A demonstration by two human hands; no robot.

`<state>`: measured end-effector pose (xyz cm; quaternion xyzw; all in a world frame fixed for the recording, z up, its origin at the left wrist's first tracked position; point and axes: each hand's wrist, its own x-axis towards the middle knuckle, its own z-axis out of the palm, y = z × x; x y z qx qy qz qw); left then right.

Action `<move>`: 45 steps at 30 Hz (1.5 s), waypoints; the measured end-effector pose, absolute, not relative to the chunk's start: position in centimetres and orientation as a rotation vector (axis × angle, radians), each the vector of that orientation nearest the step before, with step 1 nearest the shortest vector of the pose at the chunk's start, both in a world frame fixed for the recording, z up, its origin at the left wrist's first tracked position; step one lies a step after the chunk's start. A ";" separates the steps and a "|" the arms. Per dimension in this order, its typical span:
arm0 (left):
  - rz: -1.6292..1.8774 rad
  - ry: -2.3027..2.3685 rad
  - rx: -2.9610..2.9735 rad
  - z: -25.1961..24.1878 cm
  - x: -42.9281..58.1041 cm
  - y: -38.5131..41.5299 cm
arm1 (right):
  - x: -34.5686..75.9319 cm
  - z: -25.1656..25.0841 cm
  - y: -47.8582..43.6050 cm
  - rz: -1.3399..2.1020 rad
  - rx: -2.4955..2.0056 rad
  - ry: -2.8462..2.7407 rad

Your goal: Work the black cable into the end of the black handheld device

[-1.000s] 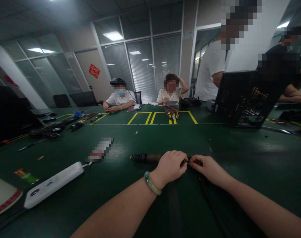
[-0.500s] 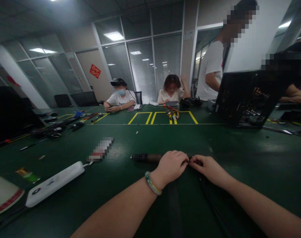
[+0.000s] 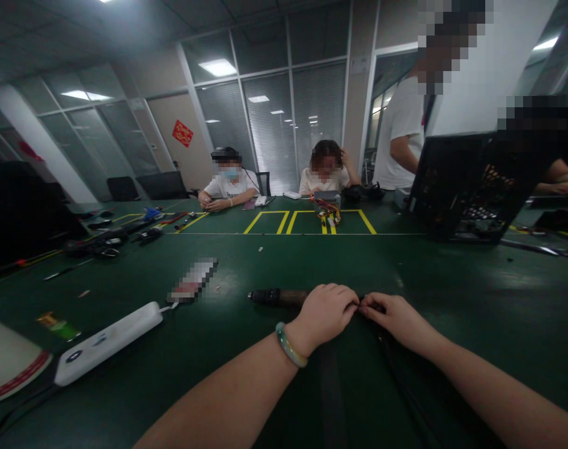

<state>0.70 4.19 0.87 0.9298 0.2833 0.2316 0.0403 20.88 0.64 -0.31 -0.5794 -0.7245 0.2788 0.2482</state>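
Note:
A dark electric screwdriver lies on the green table, its tip pointing left. My left hand, with a green-and-yellow bangle at the wrist, is closed over its rear part and hides that end. Just beside it, my right hand pinches at the back end, where a black cable comes out from under the palm and runs down toward the near edge. The fingertips of both hands nearly touch. The exact joint between tool and cable is hidden by the fingers.
A white power strip, a phone-like blurred item, a small green bottle and a white cup are to the left. A black computer case stands back right. Several co-workers are around the table.
The whole view has shifted slightly to the right. Both hands keep nearly the same pose at the screwdriver's rear end.

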 end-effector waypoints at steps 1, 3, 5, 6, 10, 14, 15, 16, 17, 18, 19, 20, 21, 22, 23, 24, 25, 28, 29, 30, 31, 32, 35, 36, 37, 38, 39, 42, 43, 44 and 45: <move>0.707 0.877 2.852 0.9 0.7 4.2 | 20.8 -0.2 0.6 0.765 -1.579 -1.971; 0.698 0.891 2.861 0.9 0.7 4.2 | 20.7 0.0 0.4 0.778 -1.575 -1.961; 0.690 0.888 2.869 0.9 0.7 4.2 | 20.7 0.1 0.3 0.778 -1.576 -1.950; 0.690 0.881 2.874 0.9 0.7 4.2 | 20.7 0.1 0.3 0.776 -1.579 -1.946; 0.666 0.877 2.900 0.8 0.6 4.2 | 20.9 -0.6 0.6 0.798 -1.563 -1.916; 0.655 0.902 2.912 0.6 0.7 4.3 | 20.9 -1.2 0.9 0.765 -1.546 -1.851; 0.659 0.905 2.913 0.6 0.7 4.3 | 20.8 -1.1 0.9 0.748 -1.555 -1.844; 0.662 0.908 2.914 0.5 0.8 4.3 | 20.7 -1.0 0.9 0.735 -1.566 -1.842; 0.662 0.913 2.917 0.5 0.8 4.3 | 20.6 -0.9 0.8 0.727 -1.580 -1.841; 0.661 0.919 2.920 0.5 0.8 4.3 | 20.4 -0.7 0.8 0.724 -1.594 -1.841; 0.655 0.921 2.926 0.5 0.9 4.3 | 20.3 -0.6 0.7 0.721 -1.609 -1.841; 0.649 0.921 2.933 0.6 0.9 4.3 | 20.2 -0.5 0.7 0.714 -1.622 -1.842; 0.643 0.922 2.939 0.7 0.9 4.2 | 20.1 -0.4 0.7 0.703 -1.634 -1.847; 0.640 0.926 2.943 0.7 0.9 4.2 | 20.1 -0.4 0.6 0.688 -1.646 -1.853; 0.639 0.933 2.944 0.8 0.9 4.1 | 20.1 -0.4 0.6 0.671 -1.659 -1.861; 0.638 0.943 2.943 0.8 0.9 4.1 | 20.2 -0.4 0.6 0.657 -1.673 -1.872; 0.635 0.953 2.941 0.9 0.9 4.0 | 20.2 -0.4 0.6 0.645 -1.688 -1.886; 0.614 0.959 2.934 1.0 0.8 4.0 | 20.6 -0.5 0.5 0.624 -1.722 -1.940; 0.609 0.956 2.932 1.1 0.8 4.1 | 20.7 -0.6 0.5 0.627 -1.724 -1.954; 0.607 0.949 2.929 1.1 0.8 4.1 | 20.8 -0.6 0.4 0.638 -1.722 -1.960; 0.607 0.938 2.928 1.1 0.8 4.2 | 20.9 -0.7 0.4 0.656 -1.715 -1.957; 0.607 0.924 2.928 1.2 0.8 4.3 | 20.9 -0.7 0.4 0.684 -1.704 -1.948; 0.616 0.867 2.927 1.2 0.7 4.7 | 20.8 -0.9 0.3 0.754 -1.659 -1.919; 0.620 0.848 2.927 1.2 0.7 4.8 | 20.7 -0.9 0.3 0.756 -1.648 -1.917; 0.622 0.831 2.927 1.1 0.7 4.9 | 20.7 -0.9 0.3 0.747 -1.642 -1.917; 0.620 0.817 2.930 1.1 0.7 5.0 | 20.6 -0.9 0.3 0.730 -1.635 -1.919; 0.615 0.811 2.935 1.0 0.7 5.0 | 20.6 -0.9 0.3 0.711 -1.627 -1.920; 0.597 0.831 2.956 1.0 0.7 4.9 | 20.6 -0.8 0.5 0.691 -1.599 -1.917; 0.594 0.851 2.960 1.0 0.7 4.8 | 20.6 -0.8 0.5 0.692 -1.592 -1.921; 0.592 0.872 2.962 1.1 0.7 4.7 | 20.5 -0.8 0.5 0.690 -1.590 -1.929; 0.589 0.892 2.962 1.1 0.7 4.6 | 20.5 -0.7 0.6 0.682 -1.591 -1.942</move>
